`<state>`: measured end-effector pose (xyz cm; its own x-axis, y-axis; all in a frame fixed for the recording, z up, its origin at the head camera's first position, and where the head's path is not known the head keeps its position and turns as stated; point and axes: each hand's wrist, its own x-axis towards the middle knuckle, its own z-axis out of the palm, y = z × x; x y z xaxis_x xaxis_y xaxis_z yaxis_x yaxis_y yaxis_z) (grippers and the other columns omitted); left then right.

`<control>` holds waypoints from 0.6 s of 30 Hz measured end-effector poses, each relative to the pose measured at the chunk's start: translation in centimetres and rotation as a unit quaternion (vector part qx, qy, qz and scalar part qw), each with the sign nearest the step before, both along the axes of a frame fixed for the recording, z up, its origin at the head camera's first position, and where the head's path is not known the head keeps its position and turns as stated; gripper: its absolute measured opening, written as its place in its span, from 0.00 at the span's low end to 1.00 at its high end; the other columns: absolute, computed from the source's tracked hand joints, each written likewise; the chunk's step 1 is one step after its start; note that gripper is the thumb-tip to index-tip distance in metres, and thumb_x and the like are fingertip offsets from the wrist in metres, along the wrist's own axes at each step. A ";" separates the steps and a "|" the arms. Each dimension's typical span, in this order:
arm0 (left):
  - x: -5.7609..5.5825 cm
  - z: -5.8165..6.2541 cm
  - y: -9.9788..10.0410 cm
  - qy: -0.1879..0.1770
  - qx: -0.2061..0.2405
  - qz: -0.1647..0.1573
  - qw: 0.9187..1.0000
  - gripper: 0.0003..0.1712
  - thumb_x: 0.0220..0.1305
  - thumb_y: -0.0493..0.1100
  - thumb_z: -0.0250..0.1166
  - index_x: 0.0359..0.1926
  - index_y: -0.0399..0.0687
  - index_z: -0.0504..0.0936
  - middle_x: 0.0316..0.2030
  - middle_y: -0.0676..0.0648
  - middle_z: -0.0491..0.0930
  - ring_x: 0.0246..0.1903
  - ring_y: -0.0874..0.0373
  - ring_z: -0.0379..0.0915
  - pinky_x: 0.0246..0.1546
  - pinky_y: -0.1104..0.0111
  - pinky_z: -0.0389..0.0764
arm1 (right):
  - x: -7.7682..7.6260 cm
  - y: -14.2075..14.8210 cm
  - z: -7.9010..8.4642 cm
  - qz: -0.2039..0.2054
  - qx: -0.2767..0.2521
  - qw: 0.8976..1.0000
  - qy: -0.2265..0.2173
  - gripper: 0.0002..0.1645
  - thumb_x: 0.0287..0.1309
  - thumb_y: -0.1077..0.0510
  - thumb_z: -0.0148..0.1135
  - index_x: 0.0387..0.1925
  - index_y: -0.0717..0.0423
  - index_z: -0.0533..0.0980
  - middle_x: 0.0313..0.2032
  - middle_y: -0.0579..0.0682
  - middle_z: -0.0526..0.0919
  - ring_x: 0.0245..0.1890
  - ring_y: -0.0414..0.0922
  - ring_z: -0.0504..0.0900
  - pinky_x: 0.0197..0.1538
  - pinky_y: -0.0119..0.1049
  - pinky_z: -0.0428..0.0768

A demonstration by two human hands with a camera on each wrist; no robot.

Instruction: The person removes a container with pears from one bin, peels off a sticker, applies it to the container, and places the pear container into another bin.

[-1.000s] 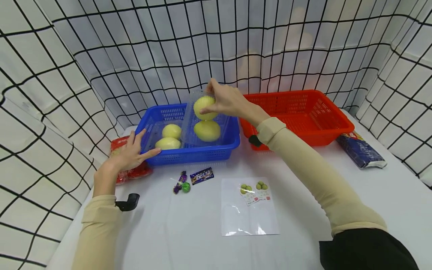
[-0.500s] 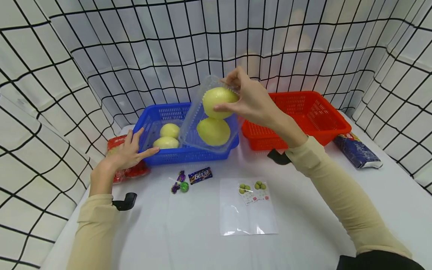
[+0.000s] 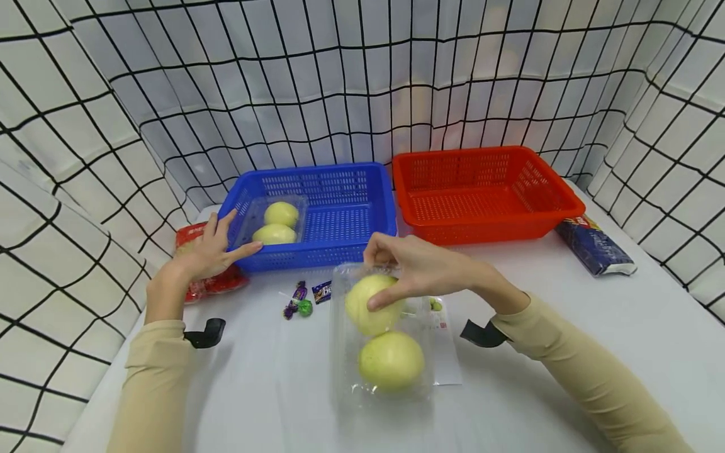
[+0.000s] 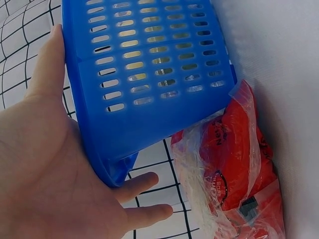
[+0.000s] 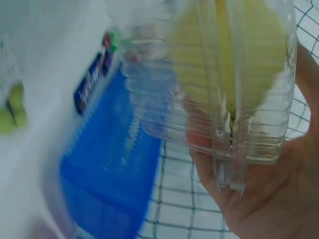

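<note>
My right hand grips the top end of a clear plastic box by its rim, thumb in front and fingers curled behind. Inside it sit two yellow-green fruits, one above the other. The box is held tilted over the white table, in front of the baskets; its ribbed wall fills the upper part of the right wrist view. My left hand lies spread at the near left corner of the blue basket, thumb along the front rim. A similar clear box with two such fruits remains in that basket's left half.
A red basket stands right of the blue one, with a dark blue packet beside it. A red bag lies at the left. Candies, a wrapped bar and a partly covered clear sheet lie in front. Black netting surrounds the table.
My right hand has lifted the box of fruits out of the blue basket and brought it forward and down, over the table. My left hand has stayed at the basket's corner.
</note>
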<state>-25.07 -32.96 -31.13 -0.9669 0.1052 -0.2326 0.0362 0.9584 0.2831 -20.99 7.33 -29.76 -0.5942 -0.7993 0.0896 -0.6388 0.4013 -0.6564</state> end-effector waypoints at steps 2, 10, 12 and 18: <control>0.0 -0.1 0.0 0.000 0.000 0.000 1.000 0.62 0.71 0.77 0.45 0.81 0.47 0.22 0.77 0.24 0.18 0.72 0.12 0.31 0.65 0.19 0.47 | 0.1 -0.5 -0.9 0.029 0.024 0.999 -0.018 0.33 0.51 0.40 0.79 0.49 0.46 0.69 0.31 0.41 0.72 0.32 0.39 0.68 0.37 0.30 0.67; 0.3 0.0 0.2 0.017 -0.035 0.003 0.999 0.61 0.70 0.78 0.44 0.82 0.47 0.26 0.77 0.22 0.23 0.74 0.14 0.29 0.66 0.19 0.35 | -0.1 -2.1 -3.8 0.064 0.084 0.993 -0.058 0.31 0.55 0.34 0.73 0.49 0.43 0.70 0.45 0.44 0.86 0.46 0.35 0.81 0.46 0.31 0.78; 0.3 0.3 0.5 0.026 -0.046 0.004 0.999 0.61 0.69 0.79 0.45 0.82 0.49 0.27 0.77 0.21 0.24 0.75 0.16 0.26 0.66 0.19 0.29 | -0.4 -2.2 -4.4 0.059 0.091 0.992 -0.068 0.31 0.56 0.32 0.71 0.51 0.43 0.70 0.46 0.45 0.86 0.46 0.36 0.82 0.46 0.32 0.79; 1.1 2.5 3.1 0.075 0.021 -0.059 0.995 0.58 0.72 0.69 0.56 0.83 0.52 0.32 0.81 0.27 0.29 0.78 0.22 0.19 0.71 0.24 0.26 | -1.3 -2.3 -5.5 0.056 0.099 0.992 -0.048 0.27 0.62 0.34 0.67 0.53 0.46 0.75 0.43 0.40 0.86 0.43 0.37 0.83 0.49 0.32 0.82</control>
<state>-24.02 -29.89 -28.68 -0.9706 0.2269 -0.0798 0.1929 0.9325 0.3053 -22.33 5.02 -35.25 -0.4981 -0.8574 -0.1292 -0.6247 0.4582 -0.6323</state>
